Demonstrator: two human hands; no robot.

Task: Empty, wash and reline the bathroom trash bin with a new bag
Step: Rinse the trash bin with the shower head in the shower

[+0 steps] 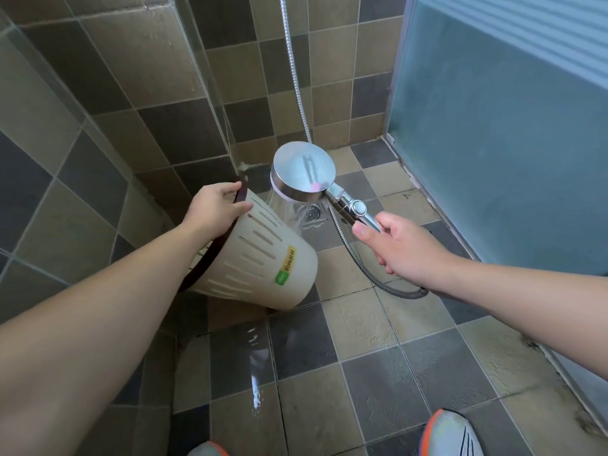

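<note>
- The trash bin (pixel 263 258) — cream plastic with slotted walls, a dark rim and a green-and-yellow sticker — is tipped on its side above the tiled floor (pixel 362 324), near the corner where the floor meets the tiled wall, its mouth turned toward the person and its base pointing away.
- Left hand (pixel 217 205): its grip is closed on the bin's upper rim, fingers curled over the dark edge.
- What the bin holds cannot be told; its inside faces away from the camera.
- Right hand (pixel 404 245): fingers and thumb wrapped round the chrome handle of the shower head (pixel 302 172), with the metal hose (pixel 368 271) looping below it.
- Water sprays from the shower head onto the bin's outer wall — the floor drain (pixel 312 213) lies just behind.
- 2 shoe tips show at the floor's near edge.
</note>
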